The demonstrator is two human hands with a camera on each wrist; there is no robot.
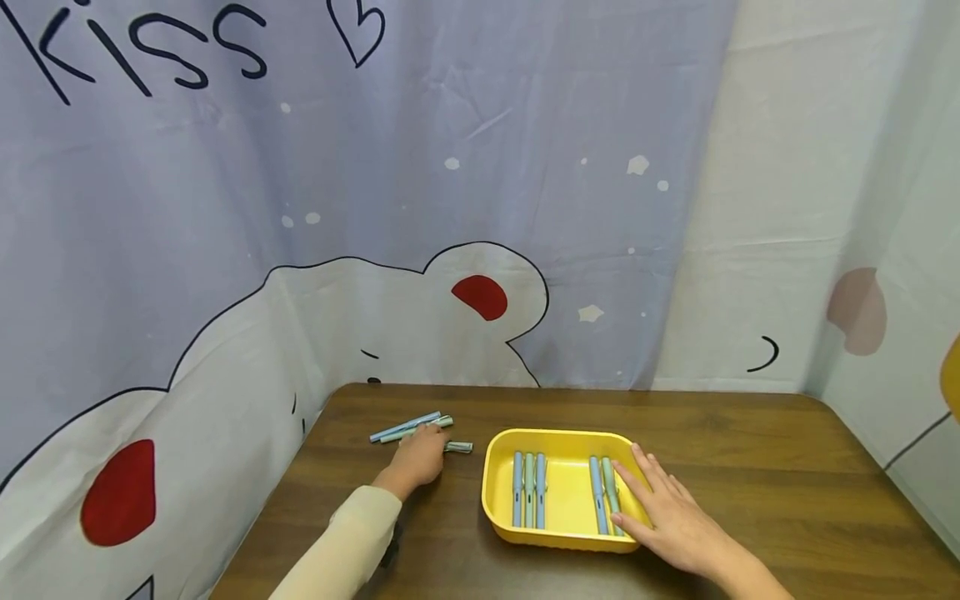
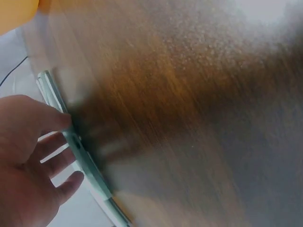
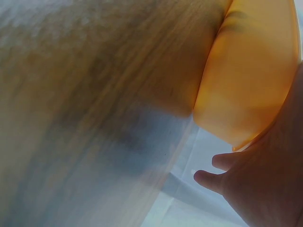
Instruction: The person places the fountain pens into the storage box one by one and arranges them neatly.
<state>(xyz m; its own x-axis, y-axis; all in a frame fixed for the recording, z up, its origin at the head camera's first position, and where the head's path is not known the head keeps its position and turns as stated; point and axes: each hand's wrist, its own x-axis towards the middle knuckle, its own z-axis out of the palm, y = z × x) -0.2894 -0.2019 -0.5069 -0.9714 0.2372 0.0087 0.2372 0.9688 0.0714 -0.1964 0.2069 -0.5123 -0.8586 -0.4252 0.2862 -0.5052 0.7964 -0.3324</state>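
Note:
My left hand (image 1: pixel 420 460) is at the left part of the table, with thumb and fingers on a green pen (image 2: pixel 87 165). In the head view only an end of that pen shows past the fingers. Just beyond the hand lie a blue pen (image 1: pixel 406 427) and another green pen (image 1: pixel 397 434), side by side and slanted. My right hand (image 1: pixel 675 525), fingers spread, rests at the right rim of a yellow tray (image 1: pixel 558 542). Inside the tray, a blue, a green and a blue pen (image 1: pixel 541 492) form a left group; a blue pen (image 1: pixel 598 496) and a green pen (image 1: pixel 611 483) lie at the right.
The brown wooden table (image 1: pixel 787 467) has rounded far corners. Behind it hangs a printed curtain (image 1: pixel 600 225), which also runs along both sides. A dark band shows under the left sleeve (image 1: pixel 345 542).

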